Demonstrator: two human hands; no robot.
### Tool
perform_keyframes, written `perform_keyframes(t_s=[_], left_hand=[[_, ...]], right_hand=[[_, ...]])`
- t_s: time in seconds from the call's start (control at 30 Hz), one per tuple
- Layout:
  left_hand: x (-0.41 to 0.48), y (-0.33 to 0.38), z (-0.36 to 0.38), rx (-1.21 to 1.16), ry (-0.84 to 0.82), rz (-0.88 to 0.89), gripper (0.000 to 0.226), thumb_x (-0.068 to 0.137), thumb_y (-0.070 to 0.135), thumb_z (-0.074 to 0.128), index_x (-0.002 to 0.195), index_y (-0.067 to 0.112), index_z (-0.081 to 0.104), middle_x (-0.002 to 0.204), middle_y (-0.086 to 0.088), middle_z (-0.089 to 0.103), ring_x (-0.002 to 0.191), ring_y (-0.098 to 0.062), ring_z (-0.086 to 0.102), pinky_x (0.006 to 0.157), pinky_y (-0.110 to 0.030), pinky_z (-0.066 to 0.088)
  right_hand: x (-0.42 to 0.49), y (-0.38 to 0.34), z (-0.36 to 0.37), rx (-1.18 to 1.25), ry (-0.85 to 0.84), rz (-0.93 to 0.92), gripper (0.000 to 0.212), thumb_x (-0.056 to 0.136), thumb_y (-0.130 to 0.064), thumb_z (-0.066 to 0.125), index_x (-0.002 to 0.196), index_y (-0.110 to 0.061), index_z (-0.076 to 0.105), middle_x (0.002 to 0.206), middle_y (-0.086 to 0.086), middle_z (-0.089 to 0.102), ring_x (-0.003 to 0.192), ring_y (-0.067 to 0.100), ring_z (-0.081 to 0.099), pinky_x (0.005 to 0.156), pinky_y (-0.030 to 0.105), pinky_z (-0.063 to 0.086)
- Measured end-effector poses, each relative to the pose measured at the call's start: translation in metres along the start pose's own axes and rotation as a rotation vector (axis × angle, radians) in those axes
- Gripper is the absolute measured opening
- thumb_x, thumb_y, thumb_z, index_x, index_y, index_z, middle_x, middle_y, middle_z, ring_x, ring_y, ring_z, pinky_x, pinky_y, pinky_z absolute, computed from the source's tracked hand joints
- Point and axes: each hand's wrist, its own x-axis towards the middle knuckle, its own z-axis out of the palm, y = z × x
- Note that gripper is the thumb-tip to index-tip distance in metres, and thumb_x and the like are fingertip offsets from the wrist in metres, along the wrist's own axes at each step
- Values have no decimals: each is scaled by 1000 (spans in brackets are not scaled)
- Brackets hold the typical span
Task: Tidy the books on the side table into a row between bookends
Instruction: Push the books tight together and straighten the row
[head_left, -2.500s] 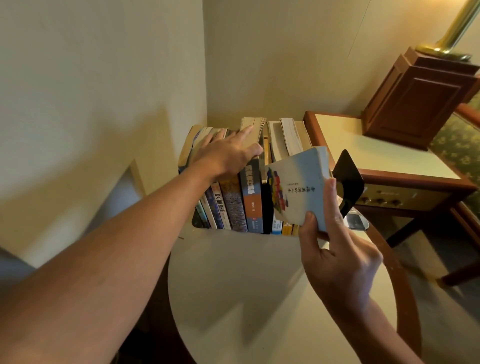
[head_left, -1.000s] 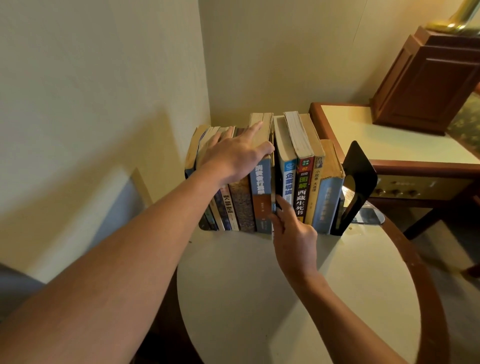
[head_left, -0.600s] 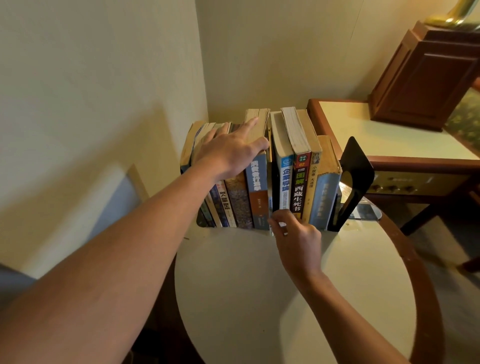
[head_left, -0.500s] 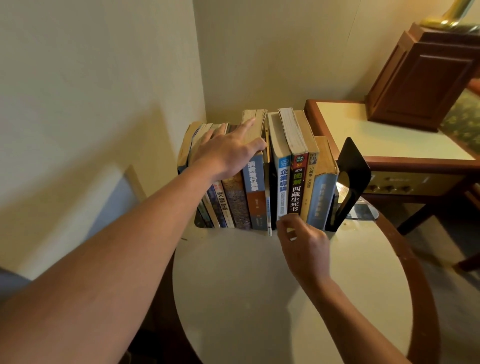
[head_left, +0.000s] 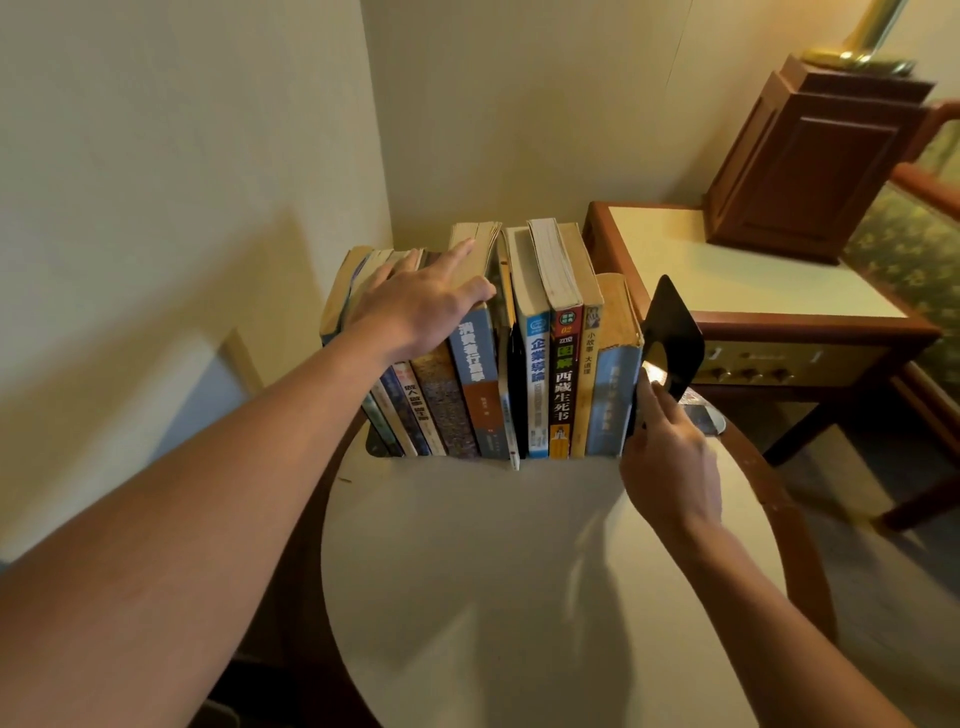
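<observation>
Several books (head_left: 540, 374) stand upright in a row at the back of the round side table (head_left: 519, 597), spines toward me. My left hand (head_left: 421, 306) lies flat on the tops of the leftmost books, fingers spread. A black metal bookend (head_left: 672, 332) stands at the row's right end, against a pale blue book (head_left: 608, 400). My right hand (head_left: 670, 457) holds the lower front edge of that bookend with thumb and fingers. A dark shape at the row's lower left may be a second bookend (head_left: 376, 444); it is mostly hidden.
The table stands in a corner, with walls close behind and to the left. A rectangular wooden table (head_left: 737, 270) with a brown wooden box (head_left: 800, 156) stands to the right. A small dark item (head_left: 704, 418) lies behind the bookend. A patterned chair (head_left: 919, 249) is at far right.
The book that my right hand held is now in the row. My right hand left the spines in the middle, moved right and took hold of the black bookend. My left hand stayed on the books.
</observation>
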Motion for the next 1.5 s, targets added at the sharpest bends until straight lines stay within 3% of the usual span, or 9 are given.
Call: perform_keyframes(t_s=[0.13,0.37,0.6,0.87,0.97,1.07,1.17,1.33,1.5], left_hand=[[0,-1,0,7,3,-2,67,96,71,25,157,51,6,169,-4,16,156,-23,6,122,-48,6],[0,-2,1,5,6,-1,68,95,72,24,157,51,6,169,-2,16,156,-22,6,123,-47,5],[-1,0,0,-8,-1,-7,69,94,73,24,158,50,8,169,-1,15,156,-22,5,123,-47,5],[-2,0,0,-1,-1,3,69,95,72,24,158,49,7,169,-1,17,156,-23,6,124,-47,6],[-2,0,0,-4,4,2,69,95,71,23,158,48,7,169,-1,17,156,-23,6,124,-47,5],[0,-1,1,-5,-3,2,72,92,73,23,158,49,8,169,-1,16,156,-21,6,125,-47,5],[1,-3,2,-9,-6,-1,73,90,74,22,158,49,8,169,-1,17,156,-21,6,125,-46,5],[3,-3,3,-10,-5,6,74,90,74,23,158,49,9,169,-1,18,156,-22,7,125,-46,5],[8,-5,3,20,-7,16,80,85,76,17,159,46,8,168,-3,19,156,-24,8,124,-47,6]], right_hand=[[-4,4,-3,-29,-2,-54,59,95,-6,60,151,-10,40,111,20,69,74,32,71,54,43,61],[10,3,-18,-20,65,-7,21,100,-17,59,119,-7,59,99,19,73,78,35,73,57,46,61],[-7,1,-31,-81,111,44,51,98,-19,59,147,-11,50,75,19,72,52,28,62,48,42,58],[-8,1,-41,-22,-134,-10,70,96,-7,63,158,-14,31,94,19,74,72,27,72,65,48,63],[-19,-3,-51,1,-154,-96,69,92,-1,67,153,-7,38,82,12,73,62,11,64,62,29,62],[-40,-17,-65,56,-144,-169,63,85,4,72,144,1,49,76,8,73,57,0,55,55,-2,38],[-55,-38,-76,121,-121,-217,57,84,4,70,139,5,53,82,12,75,62,-1,57,56,-10,32],[-53,-70,-80,190,33,-342,47,92,0,69,136,7,54,100,14,76,78,7,69,73,14,54],[-40,-91,-76,211,173,-419,50,86,-1,70,134,7,54,88,9,76,63,4,65,81,2,42]])
